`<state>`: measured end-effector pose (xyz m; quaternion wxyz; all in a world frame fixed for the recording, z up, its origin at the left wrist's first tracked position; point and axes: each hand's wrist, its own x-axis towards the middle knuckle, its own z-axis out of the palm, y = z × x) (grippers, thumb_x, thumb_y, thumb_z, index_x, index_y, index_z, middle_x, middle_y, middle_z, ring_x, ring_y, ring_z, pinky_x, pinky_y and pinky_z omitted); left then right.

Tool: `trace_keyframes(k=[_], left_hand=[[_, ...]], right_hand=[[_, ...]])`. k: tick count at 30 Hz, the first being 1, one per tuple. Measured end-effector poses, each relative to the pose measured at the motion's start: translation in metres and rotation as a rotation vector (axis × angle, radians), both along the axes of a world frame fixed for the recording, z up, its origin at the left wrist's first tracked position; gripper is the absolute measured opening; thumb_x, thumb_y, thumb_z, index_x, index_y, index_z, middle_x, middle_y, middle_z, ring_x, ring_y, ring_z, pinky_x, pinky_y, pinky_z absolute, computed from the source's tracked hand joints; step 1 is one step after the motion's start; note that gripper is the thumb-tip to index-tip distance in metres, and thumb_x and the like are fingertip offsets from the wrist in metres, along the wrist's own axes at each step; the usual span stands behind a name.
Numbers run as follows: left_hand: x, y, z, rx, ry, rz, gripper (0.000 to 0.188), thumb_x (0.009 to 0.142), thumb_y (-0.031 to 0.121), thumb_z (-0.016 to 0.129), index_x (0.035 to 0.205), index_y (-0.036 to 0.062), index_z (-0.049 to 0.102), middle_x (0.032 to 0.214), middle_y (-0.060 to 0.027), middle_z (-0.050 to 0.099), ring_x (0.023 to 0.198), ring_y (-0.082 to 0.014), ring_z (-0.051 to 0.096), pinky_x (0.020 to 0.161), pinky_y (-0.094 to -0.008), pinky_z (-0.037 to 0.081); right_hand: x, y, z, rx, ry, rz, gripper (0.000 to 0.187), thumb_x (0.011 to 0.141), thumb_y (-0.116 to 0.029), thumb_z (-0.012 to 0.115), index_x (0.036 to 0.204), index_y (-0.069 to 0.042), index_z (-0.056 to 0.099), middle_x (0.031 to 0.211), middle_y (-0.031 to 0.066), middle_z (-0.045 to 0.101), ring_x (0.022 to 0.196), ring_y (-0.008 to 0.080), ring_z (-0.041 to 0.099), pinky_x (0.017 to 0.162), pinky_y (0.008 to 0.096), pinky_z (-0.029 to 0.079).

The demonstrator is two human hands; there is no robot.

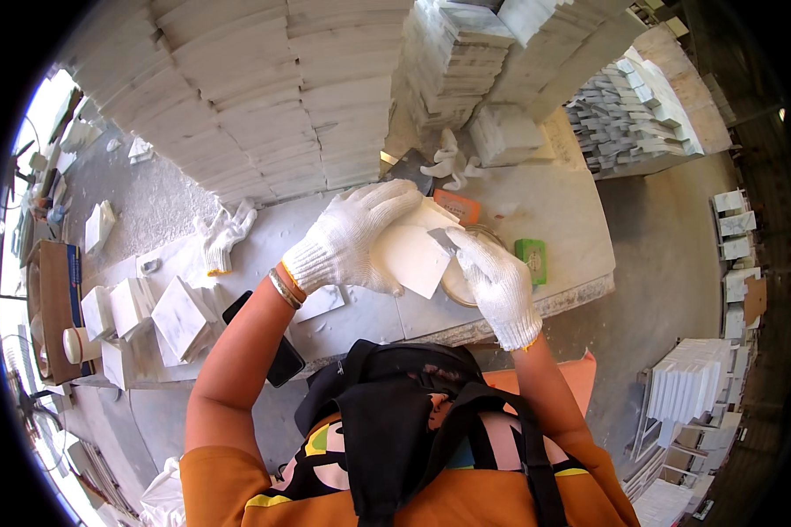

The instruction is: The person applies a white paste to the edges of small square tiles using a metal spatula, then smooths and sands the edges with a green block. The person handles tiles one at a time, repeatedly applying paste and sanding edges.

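My left hand [353, 239], in a white knit glove, grips a white marble tile [411, 262] over the bench, its fingers wrapped over the far side. In my right hand [499, 290], also gloved, is a small putty knife with a grey blade [443, 239]. The blade lies at the tile's right edge; its handle is hidden in my fist. Partly under the tile and my right hand stands a round, pale container [455, 286]. Right of it lies a green box [531, 261], and beyond the tile an orange box [457, 206].
Tall stacks of marble tiles [237, 97] rise behind the bench [360, 318]. Loose tiles [185, 316] stand at the left, near a spare glove [225, 237]. A dark phone [286, 362] sits at the front edge. More gloves [451, 162] lie at the back.
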<state>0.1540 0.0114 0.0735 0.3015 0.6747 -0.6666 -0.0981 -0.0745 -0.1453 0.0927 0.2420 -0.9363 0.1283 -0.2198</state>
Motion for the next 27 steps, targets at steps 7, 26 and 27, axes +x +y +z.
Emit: trace_keyframes(k=[7, 26, 27], left_hand=[[-0.001, 0.001, -0.004, -0.006, -0.005, 0.015, 0.124, 0.049, 0.057, 0.093, 0.151, 0.0063, 0.045, 0.155, -0.0208, 0.045, 0.139, -0.0428, 0.047, 0.114, -0.0505, 0.041], [-0.003, 0.002, -0.004, 0.001, 0.011, 0.044, 0.122, 0.049, 0.054, 0.094, 0.151, 0.0078, 0.046, 0.157, -0.0185, 0.044, 0.137, -0.0425, 0.049, 0.112, -0.0507, 0.043], [-0.003, 0.002, -0.006, -0.009, 0.017, 0.044, 0.122, 0.049, 0.054, 0.094, 0.151, 0.0078, 0.046, 0.157, -0.0185, 0.044, 0.137, -0.0426, 0.049, 0.111, -0.0507, 0.044]], right_hand=[[0.016, 0.003, 0.005, -0.002, 0.037, -0.039, 0.032, 0.093, -0.005, 0.066, 0.124, -0.006, 0.071, 0.105, 0.0171, 0.073, 0.092, 0.0317, 0.072, 0.079, 0.0359, 0.057], [-0.01, 0.051, -0.002, 0.161, -0.077, -0.04, 0.033, 0.093, -0.002, 0.067, 0.127, -0.003, 0.07, 0.11, 0.0168, 0.075, 0.097, 0.0269, 0.075, 0.083, 0.0337, 0.058], [-0.016, 0.062, 0.004, 0.19, 0.05, -0.088, 0.033, 0.093, -0.001, 0.067, 0.126, -0.004, 0.071, 0.11, 0.0167, 0.075, 0.098, 0.0274, 0.075, 0.083, 0.0333, 0.058]])
